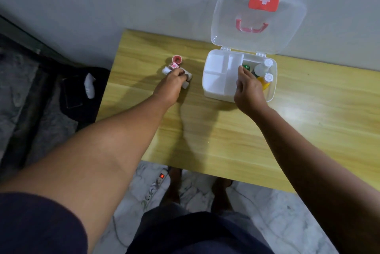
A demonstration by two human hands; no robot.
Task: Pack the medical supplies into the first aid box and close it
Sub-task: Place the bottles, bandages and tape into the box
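Bottles with white caps [265, 70] already stand in the white plastic first aid box [218, 89], its clear lid [287, 27] up for packing. Right hand [249, 87] reaches inside, fingers loosely curled. Left of the box on the yellow wooden bench [308, 120], the left hand [171, 86] clamps soft white bandage rolls [188, 79], likely next in.

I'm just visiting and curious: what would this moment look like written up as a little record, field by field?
Setting: wooden table against a grey wall
Box: white first aid box, lid open and leaning back toward the wall
Already in box: two white-capped bottles and a green item, in the right side; left compartments look bare
Left hand: closed on white bandage rolls on the table
Right hand: over the box, fingers reaching inside; any hold unclear
Also outside: small red cap-like item
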